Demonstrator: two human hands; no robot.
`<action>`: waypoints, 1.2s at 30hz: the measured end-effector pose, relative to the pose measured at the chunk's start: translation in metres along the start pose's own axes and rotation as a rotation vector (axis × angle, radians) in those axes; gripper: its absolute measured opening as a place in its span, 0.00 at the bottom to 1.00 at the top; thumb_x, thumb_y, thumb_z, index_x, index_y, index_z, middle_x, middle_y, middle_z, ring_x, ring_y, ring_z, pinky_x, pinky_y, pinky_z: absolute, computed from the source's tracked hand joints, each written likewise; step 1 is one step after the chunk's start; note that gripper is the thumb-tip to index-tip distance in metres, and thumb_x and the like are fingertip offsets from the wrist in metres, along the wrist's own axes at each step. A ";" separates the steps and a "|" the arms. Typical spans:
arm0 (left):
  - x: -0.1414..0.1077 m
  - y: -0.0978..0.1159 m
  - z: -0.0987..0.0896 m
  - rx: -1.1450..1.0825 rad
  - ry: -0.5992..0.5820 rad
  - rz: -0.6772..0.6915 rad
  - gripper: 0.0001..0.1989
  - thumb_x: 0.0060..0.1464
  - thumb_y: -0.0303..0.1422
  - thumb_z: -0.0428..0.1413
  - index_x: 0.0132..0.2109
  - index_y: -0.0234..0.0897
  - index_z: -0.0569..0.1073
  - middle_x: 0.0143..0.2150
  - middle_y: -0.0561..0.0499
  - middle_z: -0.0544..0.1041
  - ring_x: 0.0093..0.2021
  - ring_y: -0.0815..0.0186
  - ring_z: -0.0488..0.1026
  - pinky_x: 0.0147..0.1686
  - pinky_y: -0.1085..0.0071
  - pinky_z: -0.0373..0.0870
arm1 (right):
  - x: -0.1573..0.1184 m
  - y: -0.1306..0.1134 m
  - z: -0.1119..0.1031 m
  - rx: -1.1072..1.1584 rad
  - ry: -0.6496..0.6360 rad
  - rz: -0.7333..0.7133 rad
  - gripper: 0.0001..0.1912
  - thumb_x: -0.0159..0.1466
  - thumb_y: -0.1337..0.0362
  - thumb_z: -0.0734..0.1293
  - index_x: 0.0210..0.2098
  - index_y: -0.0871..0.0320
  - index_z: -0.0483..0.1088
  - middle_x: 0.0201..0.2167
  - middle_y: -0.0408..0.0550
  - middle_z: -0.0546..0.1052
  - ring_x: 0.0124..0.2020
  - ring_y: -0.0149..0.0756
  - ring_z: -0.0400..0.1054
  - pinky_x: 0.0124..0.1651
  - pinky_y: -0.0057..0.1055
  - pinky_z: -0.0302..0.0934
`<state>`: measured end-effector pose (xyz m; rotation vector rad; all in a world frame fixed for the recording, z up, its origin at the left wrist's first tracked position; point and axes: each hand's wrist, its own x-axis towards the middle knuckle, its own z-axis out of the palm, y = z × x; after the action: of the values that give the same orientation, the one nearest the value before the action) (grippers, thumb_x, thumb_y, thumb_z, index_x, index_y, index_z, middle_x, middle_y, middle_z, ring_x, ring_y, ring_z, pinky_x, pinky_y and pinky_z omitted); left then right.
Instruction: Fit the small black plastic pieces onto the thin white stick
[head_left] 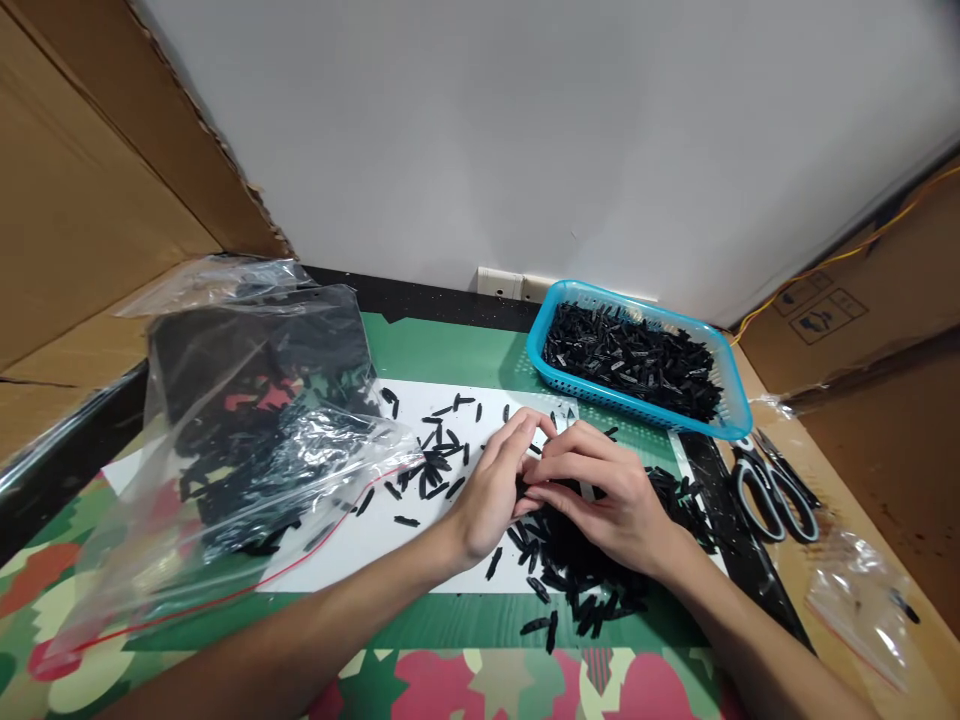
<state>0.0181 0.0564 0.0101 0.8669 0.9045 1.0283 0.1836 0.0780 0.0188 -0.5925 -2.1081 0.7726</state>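
Note:
My left hand (487, 490) and my right hand (600, 485) meet at the fingertips above a sheet of white paper. Both have their fingers curled and pinched around a small black piece (523, 487), mostly covered by the fingers. Under and around my right hand lies a dense pile of small black elongated pieces (577, 560). More black pieces (435, 465) are scattered over the white paper (337, 560), just left of my left hand.
A blue plastic basket (637, 390) full of black pieces stands at the back right. At left lies a large clear zip bag (255, 430) with black pieces. Scissors (772, 495) and a small clear bag (862, 600) rest at right. Cardboard (97, 180) and a wall (525, 130) enclose the table.

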 end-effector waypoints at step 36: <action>-0.002 -0.003 -0.006 0.036 0.000 0.058 0.19 0.71 0.51 0.41 0.47 0.41 0.63 0.14 0.64 0.58 0.14 0.73 0.47 0.17 0.80 0.42 | 0.018 0.022 -0.014 -0.387 0.200 -0.088 0.15 0.70 0.71 0.68 0.55 0.54 0.75 0.47 0.54 0.78 0.47 0.42 0.74 0.49 0.40 0.70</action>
<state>0.0130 0.0543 0.0061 0.9279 0.9043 1.0647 0.1875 0.1086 0.0197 -0.7417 -2.0901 0.2419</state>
